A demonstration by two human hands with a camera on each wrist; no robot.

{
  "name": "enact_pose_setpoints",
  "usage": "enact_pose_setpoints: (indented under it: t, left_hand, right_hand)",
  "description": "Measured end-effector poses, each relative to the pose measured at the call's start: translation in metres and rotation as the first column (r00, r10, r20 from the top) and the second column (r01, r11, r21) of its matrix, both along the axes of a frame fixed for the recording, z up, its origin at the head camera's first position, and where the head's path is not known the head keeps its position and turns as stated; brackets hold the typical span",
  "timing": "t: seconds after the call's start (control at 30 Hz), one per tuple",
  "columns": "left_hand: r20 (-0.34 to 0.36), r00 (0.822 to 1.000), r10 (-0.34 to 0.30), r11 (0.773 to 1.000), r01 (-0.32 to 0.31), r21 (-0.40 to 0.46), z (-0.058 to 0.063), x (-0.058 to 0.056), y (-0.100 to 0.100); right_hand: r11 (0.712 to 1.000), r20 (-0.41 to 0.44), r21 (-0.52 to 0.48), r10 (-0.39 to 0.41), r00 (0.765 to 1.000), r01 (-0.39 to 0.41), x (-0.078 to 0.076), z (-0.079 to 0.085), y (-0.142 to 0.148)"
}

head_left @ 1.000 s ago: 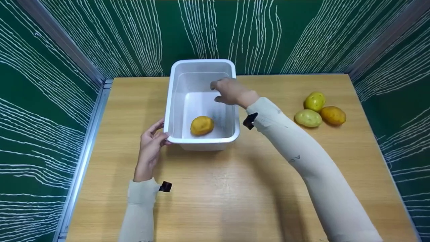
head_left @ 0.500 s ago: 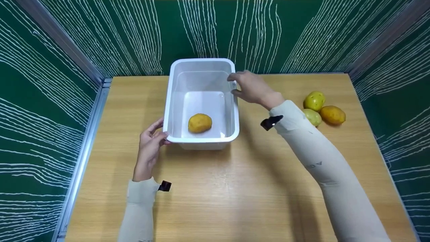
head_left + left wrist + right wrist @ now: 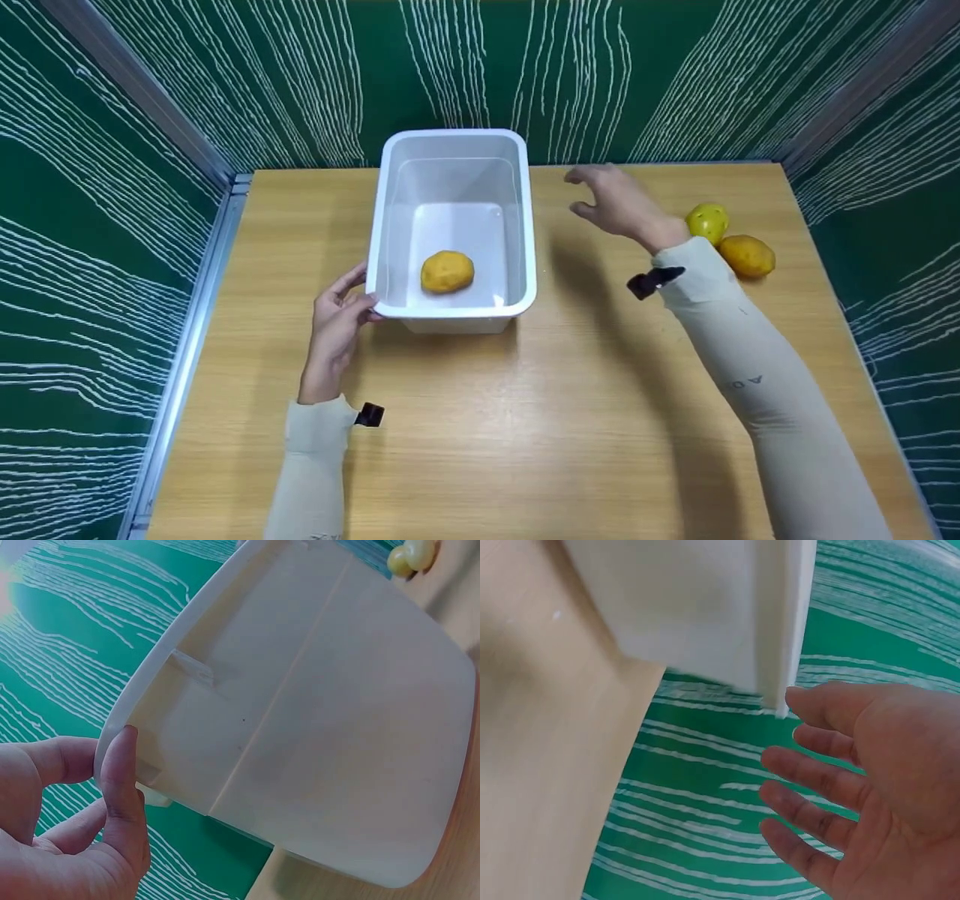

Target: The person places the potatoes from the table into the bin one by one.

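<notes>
A white plastic tub stands on the wooden table, its long side pointing away from me. Inside, near its front end, lies a yellow-brown potato. My left hand pinches the tub's rim at the front left corner; the left wrist view shows the thumb and fingers on either side of that rim. To the right of the tub, my right hand hovers over the table with nothing in it. Its fingers are loosely spread in the right wrist view.
At the right of the table sit a yellow-green potato-like piece and a brownish-yellow potato. My right sleeve hides the pale green one beside them, which shows in the left wrist view. Green walls with white lines enclose the table.
My right hand has moved from over the tub out to the right, past its rim. In the tub, the potato has shifted slightly. My left hand has kept its hold on the corner.
</notes>
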State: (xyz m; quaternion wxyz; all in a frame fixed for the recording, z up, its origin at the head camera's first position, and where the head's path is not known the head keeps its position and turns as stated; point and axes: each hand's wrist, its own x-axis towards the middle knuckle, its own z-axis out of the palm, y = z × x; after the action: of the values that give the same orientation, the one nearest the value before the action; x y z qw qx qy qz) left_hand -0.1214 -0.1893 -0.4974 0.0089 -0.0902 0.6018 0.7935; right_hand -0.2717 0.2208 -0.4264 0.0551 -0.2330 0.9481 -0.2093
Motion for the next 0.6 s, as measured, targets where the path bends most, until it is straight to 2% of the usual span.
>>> enact_pose_setpoints:
  t: [0.47,0.6]
  left_hand:
    - [0.016,1.000,0.009,1.000,-0.009,-0.019,0.001,0.000,0.001]
    - [-0.003,1.000,-0.002,1.000,0.002,-0.014,0.000,0.000,0.000]
  right_hand:
    - [0.993,0.092,-0.013,-0.115,0.989,0.117,0.015,-0.030,0.068]
    - [0.989,0.110,-0.030,-0.140,0.984,0.144,0.021,-0.038,0.086]
